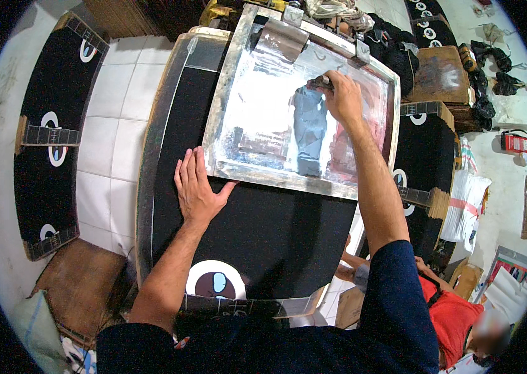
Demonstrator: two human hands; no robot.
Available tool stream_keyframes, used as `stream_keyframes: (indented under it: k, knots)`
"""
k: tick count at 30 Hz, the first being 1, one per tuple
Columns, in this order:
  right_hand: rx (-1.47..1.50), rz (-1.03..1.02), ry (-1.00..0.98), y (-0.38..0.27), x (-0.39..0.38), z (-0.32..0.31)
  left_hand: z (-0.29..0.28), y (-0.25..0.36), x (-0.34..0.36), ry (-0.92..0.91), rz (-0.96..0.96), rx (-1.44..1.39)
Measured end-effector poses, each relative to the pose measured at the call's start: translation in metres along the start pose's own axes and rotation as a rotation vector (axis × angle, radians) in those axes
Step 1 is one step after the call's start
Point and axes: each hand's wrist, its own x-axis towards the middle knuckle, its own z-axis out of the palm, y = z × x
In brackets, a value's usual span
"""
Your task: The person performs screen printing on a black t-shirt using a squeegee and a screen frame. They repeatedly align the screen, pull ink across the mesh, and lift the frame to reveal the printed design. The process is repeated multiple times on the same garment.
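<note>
A metal-edged printing screen (pixel 257 177) lies over a board covered in black fabric (pixel 251 230), with clamps on its far edge and a pale blue streak (pixel 310 137) on its mesh. My right hand (pixel 341 96) is closed on a small dark scraper (pixel 319 81) at the streak's upper end. My left hand (pixel 198 190) rests open on the black fabric beside the screen's lower left corner, fingertips at the frame's edge. A white printed eye shape (pixel 200 274) shows on the fabric near me.
More printed black panels stand on boards left (pixel 39 187) and right (pixel 422 140). A co-worker in red (pixel 444 311) is at lower right. Brown boards (pixel 83 283) lie lower left. Stacked white cloths (pixel 463 206) and a red extinguisher (pixel 512 142) are at right.
</note>
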Motion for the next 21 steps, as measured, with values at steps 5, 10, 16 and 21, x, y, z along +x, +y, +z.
stream_keyframes:
  k: [5,10,16,21]
  knots:
    - [0.025,0.062,-0.061,-0.025,-0.054,-0.012,0.002,-0.001,-0.001,0.017,0.017,-0.021]
    - [-0.016,0.153,-0.148,-0.055,-0.095,-0.032,0.001,0.0,-0.001,0.025,0.015,-0.03]
    - [-0.116,0.167,-0.106,-0.093,-0.134,-0.052,0.001,0.0,-0.002,0.009,0.001,-0.025]
    - [-0.075,0.106,-0.354,-0.115,-0.172,-0.089,0.0,0.0,0.0,0.001,0.005,-0.011]
